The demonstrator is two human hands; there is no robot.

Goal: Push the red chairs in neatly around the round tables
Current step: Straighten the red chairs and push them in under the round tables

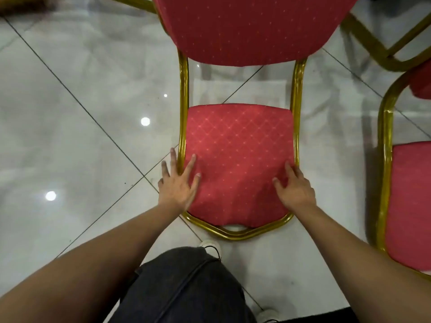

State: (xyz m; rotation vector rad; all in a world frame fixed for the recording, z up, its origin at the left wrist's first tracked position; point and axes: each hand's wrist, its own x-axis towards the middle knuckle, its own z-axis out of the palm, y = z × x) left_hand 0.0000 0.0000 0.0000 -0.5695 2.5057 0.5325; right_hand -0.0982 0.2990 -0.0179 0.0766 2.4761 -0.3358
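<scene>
We see the red chair (238,157) on the tiled floor (70,113), seat pointing away from us, left hand (178,185) and right hand (295,190) resting spread-fingered on its backrest corners, gripping nothing.

Glossy pale floor tiles (77,141) with dark grout lines reflect ceiling lights.

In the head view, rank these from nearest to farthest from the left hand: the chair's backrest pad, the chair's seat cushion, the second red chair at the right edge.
1. Backrest pad: under the left hand, fingers spread on its left side.
2. Seat cushion: beyond the backrest, top centre.
3. Second red chair: far right edge, past the right hand.
</scene>
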